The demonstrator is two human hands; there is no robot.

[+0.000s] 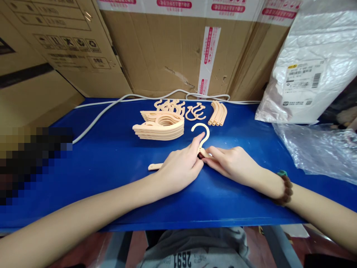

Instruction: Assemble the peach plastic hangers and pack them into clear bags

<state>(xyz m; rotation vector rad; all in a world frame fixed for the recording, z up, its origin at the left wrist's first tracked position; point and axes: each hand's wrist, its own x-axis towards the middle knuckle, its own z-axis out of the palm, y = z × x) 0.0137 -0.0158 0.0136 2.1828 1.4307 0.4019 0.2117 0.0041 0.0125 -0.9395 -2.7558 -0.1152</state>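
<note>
A peach plastic hanger lies on the blue table [111,156], its hook [203,131] curling up past my fingers and one arm end [155,166] sticking out to the left. My left hand [181,167] is closed over the hanger's middle, its forefinger along the hook's stem. My right hand [232,163] pinches the same joint from the right. Behind them sit a stack of hanger bodies [160,128], loose hooks [195,111] and a bundle of curved arm pieces [218,113].
Cardboard boxes [173,52] wall the back of the table. A white cable [103,113] runs along the rear edge. A white parcel bag [309,63] and crumpled clear plastic [318,149] fill the right side. A blurred patch covers the left edge.
</note>
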